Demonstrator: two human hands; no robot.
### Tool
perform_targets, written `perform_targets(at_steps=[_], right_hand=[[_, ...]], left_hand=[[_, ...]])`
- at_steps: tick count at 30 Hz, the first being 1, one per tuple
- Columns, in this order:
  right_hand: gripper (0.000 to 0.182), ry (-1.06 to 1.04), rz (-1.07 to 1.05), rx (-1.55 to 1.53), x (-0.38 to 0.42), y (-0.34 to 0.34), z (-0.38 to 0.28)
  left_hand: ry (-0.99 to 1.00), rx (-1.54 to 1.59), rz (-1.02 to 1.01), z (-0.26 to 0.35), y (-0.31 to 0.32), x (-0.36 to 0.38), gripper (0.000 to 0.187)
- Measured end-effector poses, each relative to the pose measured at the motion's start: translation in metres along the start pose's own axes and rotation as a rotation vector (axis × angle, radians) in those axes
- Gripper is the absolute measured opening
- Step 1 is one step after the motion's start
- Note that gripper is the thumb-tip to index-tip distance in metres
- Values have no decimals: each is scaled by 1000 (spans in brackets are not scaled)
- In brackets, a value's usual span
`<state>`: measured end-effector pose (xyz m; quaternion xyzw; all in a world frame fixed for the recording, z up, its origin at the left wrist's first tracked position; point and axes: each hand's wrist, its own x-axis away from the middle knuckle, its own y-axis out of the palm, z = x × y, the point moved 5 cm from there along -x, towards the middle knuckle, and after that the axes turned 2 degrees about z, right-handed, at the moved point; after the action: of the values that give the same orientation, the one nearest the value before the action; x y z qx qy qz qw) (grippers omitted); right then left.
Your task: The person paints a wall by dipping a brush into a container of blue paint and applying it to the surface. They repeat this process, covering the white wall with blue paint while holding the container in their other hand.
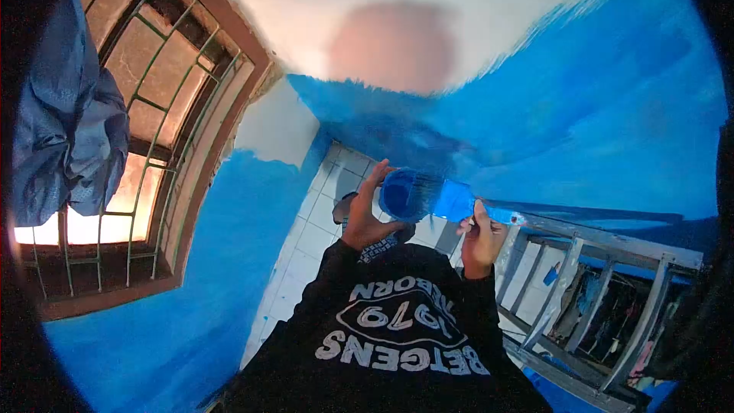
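My left hand is wrapped around the side of a small round container of blue paint, thumb and fingers on its wall. In my right hand is a paintbrush, gripped by its handle. Blue paint covers the brush's wide head, and its bristles point left, right at the container's rim. Both hands are in front of my chest, close to the wall, which is blue low down and at the right, with a ragged painted edge below the white part.
A metal ladder stands at the right, beside the wall. On the left is a barred window with a dark blue curtain bunched at its side. White floor tiles show below. Clothes hang beyond the ladder.
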<state>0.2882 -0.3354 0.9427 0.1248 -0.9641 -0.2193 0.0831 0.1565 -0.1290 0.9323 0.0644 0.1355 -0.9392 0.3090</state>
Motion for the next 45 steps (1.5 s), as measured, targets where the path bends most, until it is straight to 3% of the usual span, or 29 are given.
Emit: perform_targets(at_steps=[8,11,15,19,21,23,25,36,42,45], right_hand=[[28,59,121,47,14,12,4],[17,39,53,50,16,27,1],[18,77,26,166,12,36,-3],[17,117,-24,121,6,37,-7],[15,243,42,109,6,35,-8],[15,179,21,187,4,36,-8],[15,278,25,97,2,29,2],[16,276,67,228,-15,23,-2],[16,304,65,199,-26,13,1],[16,284,47,206,-29,14,1]], left_hand=[[55,-90,66,9,-1,3,120],[26,-100,52,-2,1,3,120],[22,-2,97,-7,0,6,119],[-16,-133,100,-1,0,8,118],[-15,-170,113,-3,0,6,118],[38,-217,119,-2,0,8,118],[49,-182,126,-3,0,9,117],[-11,-195,134,-3,9,7,117],[5,-180,139,-35,21,10,117],[-125,-47,128,-42,24,15,117]])
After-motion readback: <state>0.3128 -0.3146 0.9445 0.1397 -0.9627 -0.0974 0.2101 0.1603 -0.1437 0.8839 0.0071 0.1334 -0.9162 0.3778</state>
